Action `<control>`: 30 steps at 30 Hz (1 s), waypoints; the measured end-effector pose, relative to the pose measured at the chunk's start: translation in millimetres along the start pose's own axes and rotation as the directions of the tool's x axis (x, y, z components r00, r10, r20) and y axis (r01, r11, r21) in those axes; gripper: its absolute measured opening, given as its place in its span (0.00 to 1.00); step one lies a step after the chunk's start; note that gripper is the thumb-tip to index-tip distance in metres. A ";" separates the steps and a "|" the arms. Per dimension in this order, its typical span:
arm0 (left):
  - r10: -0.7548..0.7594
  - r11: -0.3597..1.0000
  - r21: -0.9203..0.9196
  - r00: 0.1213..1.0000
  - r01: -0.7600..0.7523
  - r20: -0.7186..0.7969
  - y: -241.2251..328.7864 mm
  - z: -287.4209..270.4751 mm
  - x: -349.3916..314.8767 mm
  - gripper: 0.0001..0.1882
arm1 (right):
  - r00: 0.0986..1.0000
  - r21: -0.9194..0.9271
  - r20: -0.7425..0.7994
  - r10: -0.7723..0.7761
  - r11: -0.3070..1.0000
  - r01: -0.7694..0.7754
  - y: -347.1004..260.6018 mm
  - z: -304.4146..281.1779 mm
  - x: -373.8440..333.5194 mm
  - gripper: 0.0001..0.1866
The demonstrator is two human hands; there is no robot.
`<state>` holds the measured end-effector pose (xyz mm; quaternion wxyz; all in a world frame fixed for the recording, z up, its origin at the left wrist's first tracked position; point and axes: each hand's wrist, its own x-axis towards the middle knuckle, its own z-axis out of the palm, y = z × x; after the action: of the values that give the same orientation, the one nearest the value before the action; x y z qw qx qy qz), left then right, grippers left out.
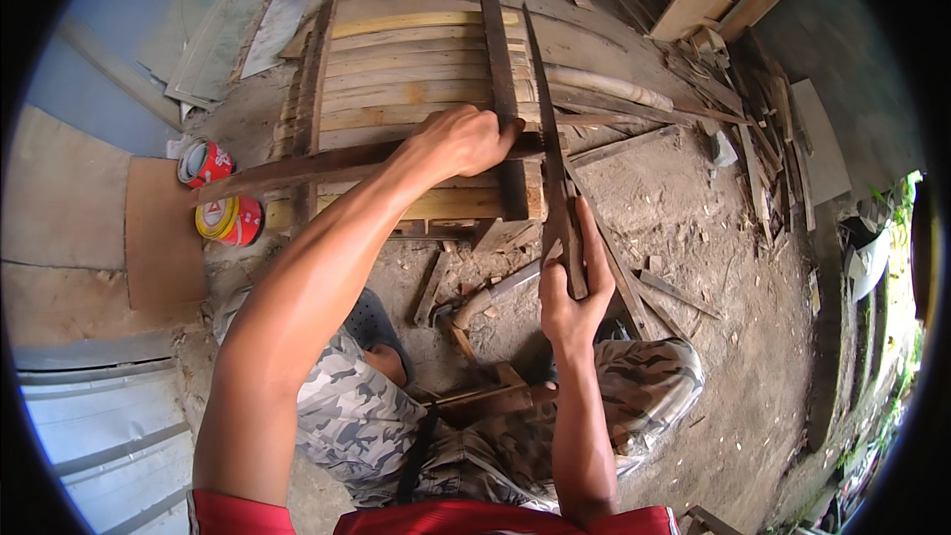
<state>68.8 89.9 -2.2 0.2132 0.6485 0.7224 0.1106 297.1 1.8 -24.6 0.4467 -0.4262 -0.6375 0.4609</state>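
My left hand (466, 141) is closed over a long dark wooden strip (332, 160) near its right end, pressing it down on a slatted wooden frame (411, 64). The strip lies across the frame's two dark rails and reaches out to the left. In my right hand (575, 309) is a handsaw (545, 104), its handle gripped with one finger stretched along the side. The saw's long, narrow blade points away from me and crosses at the strip's right end, just right of my left hand. Whether the teeth have cut into the wood cannot be made out.
Two paint cans, one red (206, 162) and one red and yellow (230, 220), stand at the left. A wooden-handled bladed tool (495, 295) lies before my legs among offcuts. Scrap boards (748, 129) pile up at the right; sheets (223, 35) lie at far left.
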 end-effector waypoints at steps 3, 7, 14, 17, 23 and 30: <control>0.013 1.000 -0.008 1.000 -0.013 -0.005 -5.7 0.9 1.9 0.36 | 1.000 -0.020 -0.005 -0.013 1.000 0.013 -6.6 -4.7 -15.7 0.37; -0.006 0.997 -0.071 0.994 0.014 0.107 0.1 -6.3 0.7 0.40 | 0.993 -0.103 0.015 0.119 0.988 -0.117 -13.0 -51.5 -106.9 0.35; -0.091 0.994 -0.039 0.965 0.104 0.246 -15.1 2.1 19.7 0.38 | 0.989 -0.027 0.033 0.143 0.990 -0.142 -41.7 -31.5 -55.3 0.36; -0.134 0.990 0.005 0.950 0.139 0.281 -10.4 -5.8 23.6 0.38 | 0.994 0.061 0.019 0.112 0.992 -0.113 -23.8 -13.7 -21.5 0.37; -0.084 0.993 -0.055 0.951 0.105 0.298 -6.9 -17.5 17.8 0.40 | 0.995 -0.174 0.083 0.063 0.984 -0.047 -38.7 -58.4 -115.6 0.37; -0.099 0.992 -0.047 0.942 0.120 0.321 -7.7 -10.6 23.3 0.35 | 1.000 -0.154 0.013 0.005 0.988 -0.003 -39.2 -35.4 -63.6 0.36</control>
<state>55.6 113.0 -0.1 0.3538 0.6092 0.7095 0.0165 341.1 -59.9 8.3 0.4073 -0.4579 -0.6732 0.4139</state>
